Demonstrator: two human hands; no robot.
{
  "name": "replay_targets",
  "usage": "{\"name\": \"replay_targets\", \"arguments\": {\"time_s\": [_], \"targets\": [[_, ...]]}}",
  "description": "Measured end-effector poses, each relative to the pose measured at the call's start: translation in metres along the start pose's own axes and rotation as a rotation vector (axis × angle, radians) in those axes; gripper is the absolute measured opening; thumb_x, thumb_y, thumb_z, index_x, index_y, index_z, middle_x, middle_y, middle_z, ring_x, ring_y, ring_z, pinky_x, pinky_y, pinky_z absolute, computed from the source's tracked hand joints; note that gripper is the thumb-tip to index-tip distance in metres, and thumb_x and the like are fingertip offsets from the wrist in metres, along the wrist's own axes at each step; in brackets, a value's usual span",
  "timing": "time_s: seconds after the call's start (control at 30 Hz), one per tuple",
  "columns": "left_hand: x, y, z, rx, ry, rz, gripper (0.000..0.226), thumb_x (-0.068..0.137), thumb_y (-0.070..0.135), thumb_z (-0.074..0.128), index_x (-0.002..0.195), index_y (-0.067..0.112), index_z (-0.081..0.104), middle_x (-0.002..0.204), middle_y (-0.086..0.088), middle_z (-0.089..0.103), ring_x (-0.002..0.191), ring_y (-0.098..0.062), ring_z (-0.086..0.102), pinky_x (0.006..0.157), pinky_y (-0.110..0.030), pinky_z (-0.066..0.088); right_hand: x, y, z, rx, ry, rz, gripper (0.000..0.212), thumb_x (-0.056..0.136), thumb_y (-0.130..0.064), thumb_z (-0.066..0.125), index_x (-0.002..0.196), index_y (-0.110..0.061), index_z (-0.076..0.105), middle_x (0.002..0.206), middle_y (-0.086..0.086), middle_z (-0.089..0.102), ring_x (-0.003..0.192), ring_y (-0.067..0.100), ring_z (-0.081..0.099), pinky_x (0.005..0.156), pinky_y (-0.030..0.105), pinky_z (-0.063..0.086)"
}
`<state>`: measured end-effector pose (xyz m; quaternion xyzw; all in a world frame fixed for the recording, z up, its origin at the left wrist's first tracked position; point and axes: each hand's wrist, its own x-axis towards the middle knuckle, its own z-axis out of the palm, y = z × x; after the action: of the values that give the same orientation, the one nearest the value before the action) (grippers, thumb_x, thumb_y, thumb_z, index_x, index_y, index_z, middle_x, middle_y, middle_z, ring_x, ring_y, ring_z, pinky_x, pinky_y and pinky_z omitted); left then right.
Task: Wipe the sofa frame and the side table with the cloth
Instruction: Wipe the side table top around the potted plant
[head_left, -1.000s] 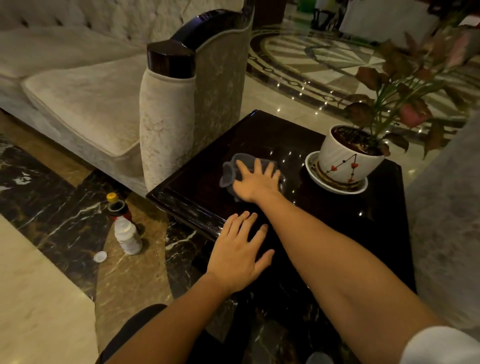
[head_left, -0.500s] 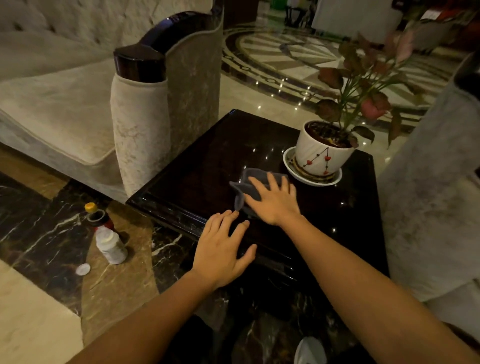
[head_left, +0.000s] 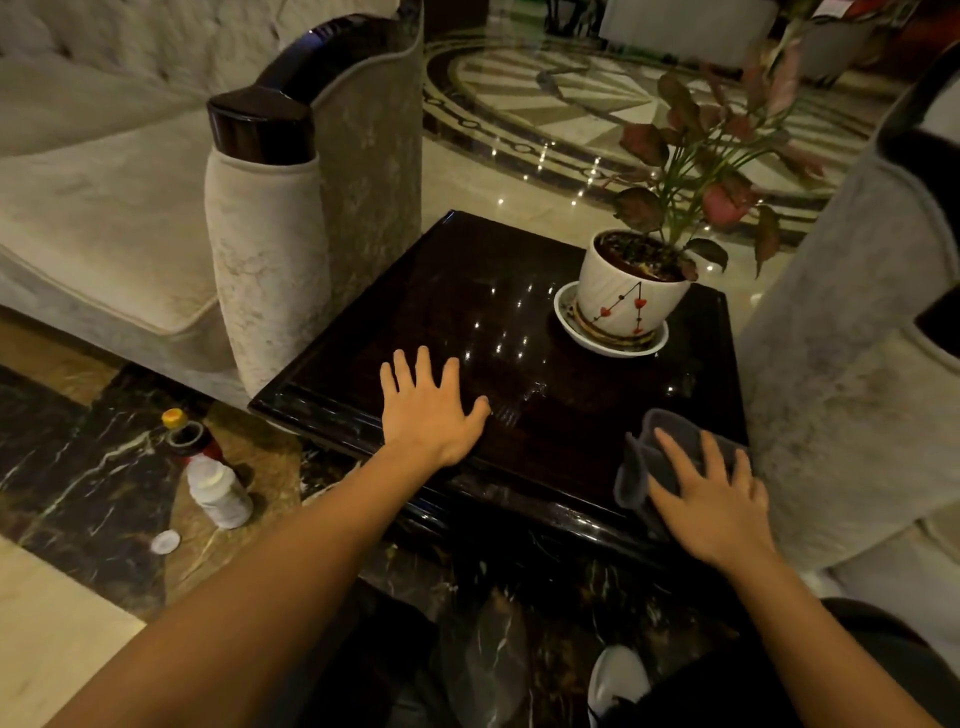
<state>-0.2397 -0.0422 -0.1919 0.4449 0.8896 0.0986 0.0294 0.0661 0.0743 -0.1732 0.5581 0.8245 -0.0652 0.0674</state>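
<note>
Both hands flat w/ fingers spread on dark worktop (head_left: 467, 291): left hand (head_left: 428, 410) bare near front edge, right hand (head_left: 714, 499) pressing grey cloth (head_left: 641, 467) at front-right corner, potted plant (head_left: 631, 296) behind, sofa frame (head_left: 260, 124) to left.

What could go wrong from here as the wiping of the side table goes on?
The right hand presses the cloth at the near right corner of the side table; a wide stroke away could knock the potted plant on its saucer. Open bottles stand on the floor by the table's left edge, so a careless step might tip them.
</note>
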Motion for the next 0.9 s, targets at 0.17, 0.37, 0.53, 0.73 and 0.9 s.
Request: {"name": "replay_targets", "arguments": {"time_s": [0.17, 0.37, 0.53, 0.73, 0.9], "targets": [[0.001, -0.002, 0.001, 0.017, -0.024, 0.005, 0.084, 0.086, 0.073, 0.014, 0.155, 0.025, 0.014, 0.165, -0.017, 0.003, 0.149, -0.044, -0.005, 0.120, -0.056, -0.001, 0.024, -0.102, -0.001, 0.006, -0.017, -0.089, 0.078, 0.082, -0.085, 0.013, 0.153, -0.054, 0.004, 0.168, 0.007, -0.004, 0.149, 0.048, -0.007, 0.118, 0.061, -0.004], [0.003, -0.001, 0.005, 0.048, -0.007, -0.014, 0.085, 0.084, 0.074, 0.012, 0.154, 0.026, 0.015, 0.165, -0.016, 0.006, 0.150, -0.043, -0.002, 0.119, -0.057, 0.001, -0.018, -0.076, 0.022, -0.036, 0.102, -0.467, 0.073, 0.081, -0.091, 0.010, 0.147, -0.063, -0.002, 0.168, -0.002, 0.006, 0.152, 0.038, -0.001, 0.120, 0.054, -0.001], [0.002, 0.000, 0.005, 0.058, -0.013, 0.000, 0.086, 0.085, 0.074, 0.011, 0.155, 0.025, 0.015, 0.165, -0.017, 0.006, 0.149, -0.044, -0.002, 0.119, -0.057, 0.001, 0.009, 0.007, 0.007, -0.033, 0.057, -0.131, 0.070, 0.073, -0.088, -0.003, 0.141, -0.069, -0.009, 0.168, -0.003, 0.005, 0.152, 0.036, 0.003, 0.122, 0.053, 0.007], [0.002, 0.000, 0.000, 0.079, -0.028, 0.007, 0.084, 0.087, 0.073, 0.011, 0.155, 0.025, 0.013, 0.165, -0.017, 0.004, 0.149, -0.044, -0.003, 0.119, -0.057, 0.002, 0.067, -0.076, -0.012, 0.035, -0.028, 0.099, 0.081, 0.083, -0.084, 0.009, 0.155, -0.047, 0.004, 0.168, 0.011, -0.004, 0.148, 0.051, -0.007, 0.118, 0.063, -0.002], [0.000, 0.000, 0.001, 0.104, -0.041, -0.010, 0.081, 0.088, 0.071, 0.012, 0.155, 0.026, 0.012, 0.165, -0.016, 0.005, 0.150, -0.043, -0.002, 0.119, -0.057, 0.003, 0.032, -0.125, 0.005, 0.019, 0.029, -0.264, 0.079, 0.080, -0.086, 0.007, 0.152, -0.053, 0.005, 0.168, 0.006, 0.000, 0.150, 0.046, -0.007, 0.117, 0.059, -0.007]]}}
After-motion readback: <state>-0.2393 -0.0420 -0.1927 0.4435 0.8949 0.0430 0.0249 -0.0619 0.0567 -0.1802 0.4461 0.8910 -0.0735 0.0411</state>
